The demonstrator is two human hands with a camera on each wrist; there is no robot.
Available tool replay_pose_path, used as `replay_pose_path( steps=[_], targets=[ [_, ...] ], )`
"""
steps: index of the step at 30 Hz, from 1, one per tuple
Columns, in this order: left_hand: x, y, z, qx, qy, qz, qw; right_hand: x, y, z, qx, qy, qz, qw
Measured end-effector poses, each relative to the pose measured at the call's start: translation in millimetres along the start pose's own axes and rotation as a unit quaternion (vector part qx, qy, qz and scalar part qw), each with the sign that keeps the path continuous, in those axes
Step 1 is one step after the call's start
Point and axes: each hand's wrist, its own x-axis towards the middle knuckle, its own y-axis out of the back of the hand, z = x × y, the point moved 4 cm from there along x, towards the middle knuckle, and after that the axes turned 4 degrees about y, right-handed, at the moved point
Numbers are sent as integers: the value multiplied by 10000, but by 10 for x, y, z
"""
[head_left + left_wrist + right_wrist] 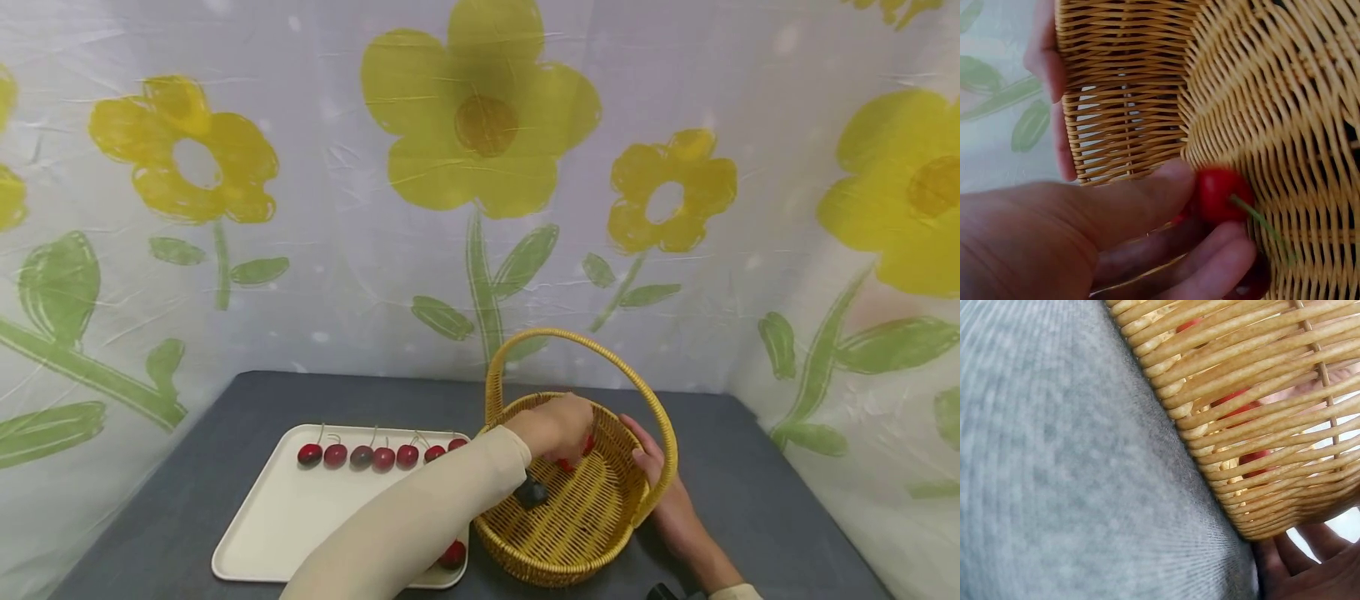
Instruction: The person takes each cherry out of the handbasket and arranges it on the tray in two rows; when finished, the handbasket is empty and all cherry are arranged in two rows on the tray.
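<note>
My left hand (558,425) reaches down into a round wicker basket (558,571). In the left wrist view its thumb and fingers pinch a bright red cherry (1217,194) with a green stem. A darker cherry (1255,281) lies just below those fingers. More red cherries (588,443) show inside the basket, partly hidden by the hand. On the basket's right side, my right hand (667,492) holds the wall near the rim and handle base. Its fingers (1310,547) appear against the woven side in the right wrist view.
Left of the basket lies a white tray (292,517). Several dark red cherries (383,459) line its back edge, and another cherry (452,555) sits near its front right corner. The basket's tall arched handle (585,337) rises above the left hand. A flowered curtain (322,250) surrounds the dark table (735,483).
</note>
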Motion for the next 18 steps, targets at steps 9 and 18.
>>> replay_pose_path(
  steps=[9, 18],
  targets=[
    [-129, 19, 60, 767, -1077, -578, 9895, 10, 3, -9, -148, 134, -21, 9998],
    [-222, 18, 24, 756, -893, -249, 9928, -12, -14, -57, -90, 151, 40, 9998]
  ],
)
